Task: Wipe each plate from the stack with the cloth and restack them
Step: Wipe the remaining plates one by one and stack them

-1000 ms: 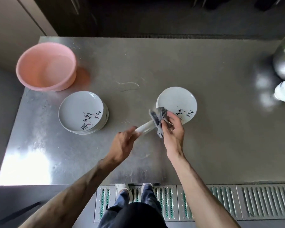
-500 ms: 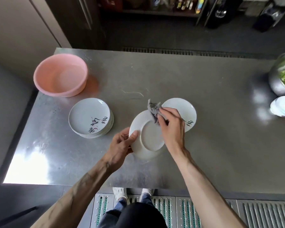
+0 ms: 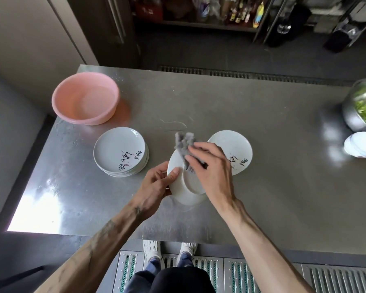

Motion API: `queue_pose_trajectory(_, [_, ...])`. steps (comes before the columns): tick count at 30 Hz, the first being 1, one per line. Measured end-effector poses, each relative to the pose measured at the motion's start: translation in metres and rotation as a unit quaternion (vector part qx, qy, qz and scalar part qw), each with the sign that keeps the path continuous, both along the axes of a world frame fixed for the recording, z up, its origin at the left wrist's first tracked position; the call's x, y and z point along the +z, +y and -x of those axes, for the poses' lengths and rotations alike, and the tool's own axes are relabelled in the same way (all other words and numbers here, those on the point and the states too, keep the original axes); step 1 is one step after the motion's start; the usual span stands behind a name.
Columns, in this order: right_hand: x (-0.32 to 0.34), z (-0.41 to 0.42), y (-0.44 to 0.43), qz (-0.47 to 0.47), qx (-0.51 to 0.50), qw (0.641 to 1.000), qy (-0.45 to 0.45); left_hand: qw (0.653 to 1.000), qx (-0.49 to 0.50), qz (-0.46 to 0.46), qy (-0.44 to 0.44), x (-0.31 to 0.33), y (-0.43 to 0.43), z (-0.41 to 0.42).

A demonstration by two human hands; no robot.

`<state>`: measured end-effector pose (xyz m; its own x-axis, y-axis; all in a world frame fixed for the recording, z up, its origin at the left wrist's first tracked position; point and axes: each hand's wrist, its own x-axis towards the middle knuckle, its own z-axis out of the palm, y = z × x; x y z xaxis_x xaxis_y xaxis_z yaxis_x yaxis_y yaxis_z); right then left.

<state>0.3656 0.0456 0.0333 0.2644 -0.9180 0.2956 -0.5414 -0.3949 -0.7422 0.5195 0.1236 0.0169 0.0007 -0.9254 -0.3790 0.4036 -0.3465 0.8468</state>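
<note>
My left hand (image 3: 156, 185) grips the left rim of a white plate (image 3: 183, 192), held tilted above the steel table with its underside and foot ring facing me. Against that underside my right hand (image 3: 211, 166) presses a grey cloth (image 3: 184, 143), fingers curled on it. A stack of several white plates (image 3: 119, 151) with black painted marks sits to the left. Another white plate (image 3: 235, 149) with the same marks lies flat to the right, partly hidden by my right hand.
A pink plastic basin (image 3: 86, 98) stands at the table's back left. At the right edge are a steel bowl of greens (image 3: 362, 106) and a small white dish (image 3: 360, 144). The steel table (image 3: 241, 102) ends near my feet; floor grating lies below.
The held plate turned from edge-on to underside up. My right hand with the cloth moved onto that underside and wipes across it. The camera view tilted up.
</note>
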Motion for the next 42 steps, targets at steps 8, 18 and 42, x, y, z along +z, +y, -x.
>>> queue_pose_trajectory(8, [0.007, 0.006, -0.016, -0.055, -0.088, 0.995, -0.011, 1.0, 0.007, 0.004, 0.013, 0.006, 0.003, -0.008])
queue_pose_trajectory(18, [0.001, 0.009, -0.018, -0.065, -0.07, 0.995, -0.03, 0.999, 0.035, 0.008, 0.031, 0.007, 0.008, -0.011])
queue_pose_trajectory(42, [-0.009, -0.019, 0.037, 0.034, 0.049, 0.998, -0.021, 0.994, 0.079, -0.006, 0.075, 0.005, -0.008, -0.013])
